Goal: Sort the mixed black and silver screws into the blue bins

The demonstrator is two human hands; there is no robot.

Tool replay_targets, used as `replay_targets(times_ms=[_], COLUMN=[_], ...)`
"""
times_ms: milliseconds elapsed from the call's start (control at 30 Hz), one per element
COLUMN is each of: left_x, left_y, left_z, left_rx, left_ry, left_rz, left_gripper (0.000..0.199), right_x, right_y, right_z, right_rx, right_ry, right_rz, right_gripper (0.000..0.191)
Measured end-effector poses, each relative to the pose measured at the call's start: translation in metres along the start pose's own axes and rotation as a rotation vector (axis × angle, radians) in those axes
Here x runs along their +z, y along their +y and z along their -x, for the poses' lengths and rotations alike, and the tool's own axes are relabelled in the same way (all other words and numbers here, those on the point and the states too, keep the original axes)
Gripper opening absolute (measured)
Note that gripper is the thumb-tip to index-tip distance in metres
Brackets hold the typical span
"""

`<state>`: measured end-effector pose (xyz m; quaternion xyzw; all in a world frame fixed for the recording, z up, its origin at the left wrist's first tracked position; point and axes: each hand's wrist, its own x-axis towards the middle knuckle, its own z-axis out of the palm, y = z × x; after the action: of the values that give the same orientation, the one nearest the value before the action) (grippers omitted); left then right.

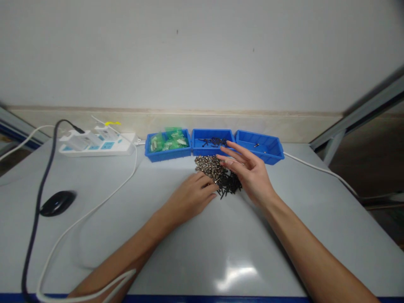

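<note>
A heap of small silvery metal pieces (211, 166) lies on the table in front of the middle blue bin (198, 150), and a heap of small black screw-like pieces (229, 184) adjoins it on the near right. My left hand (195, 197) rests at the near left side of both heaps with its fingers curled together; what it pinches, if anything, is too small to make out. Above the heaps, by the front wall of the middle bin, hovers my right hand (251, 172), its fingers stretched and apart. Several dark screw-like pieces (217, 142) lie inside that bin.
To the left stands a blue bin (167, 157) with green-tinted plastic bags (172, 141). The right blue bin (268, 147) contains a few tiny pieces. A power strip (123, 147), a black mouse (58, 203), a white cable (104, 205) and a dark cable (42, 185) occupy the left side.
</note>
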<state>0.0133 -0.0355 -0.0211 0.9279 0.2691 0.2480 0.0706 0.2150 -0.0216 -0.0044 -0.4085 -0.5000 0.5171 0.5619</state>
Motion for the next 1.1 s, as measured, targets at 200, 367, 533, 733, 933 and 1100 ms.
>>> replay_targets(times_ms=[200,367,533,733,933,1100], left_x=[0.013,0.017,0.011,0.002,0.004,0.000], left_y=[0.000,-0.010,-0.014,-0.010,-0.009,-0.010], left_z=[-0.003,-0.002,-0.002,-0.002,-0.003,-0.003], left_rx=[-0.022,-0.005,-0.035,-0.045,-0.048,-0.139], left_ry=[-0.001,0.065,0.080,0.024,0.015,0.197], left_rz=[-0.065,-0.099,-0.120,-0.065,-0.104,0.012], left_gripper=[0.014,0.013,0.018,0.011,0.013,0.006], right_x=[-0.002,-0.005,-0.009,-0.011,-0.010,-0.008], right_y=[-0.002,-0.002,-0.002,-0.001,-0.001,-0.003], right_z=[-0.002,-0.005,-0.007,-0.008,-0.007,-0.006], right_rx=[0.028,0.015,0.020,0.035,0.050,0.051], right_ry=[0.054,0.079,0.075,0.058,0.043,0.030], right_rz=[-0.024,-0.016,-0.002,0.009,0.017,0.110], right_gripper=[0.030,0.026,0.027,0.027,0.028,0.023])
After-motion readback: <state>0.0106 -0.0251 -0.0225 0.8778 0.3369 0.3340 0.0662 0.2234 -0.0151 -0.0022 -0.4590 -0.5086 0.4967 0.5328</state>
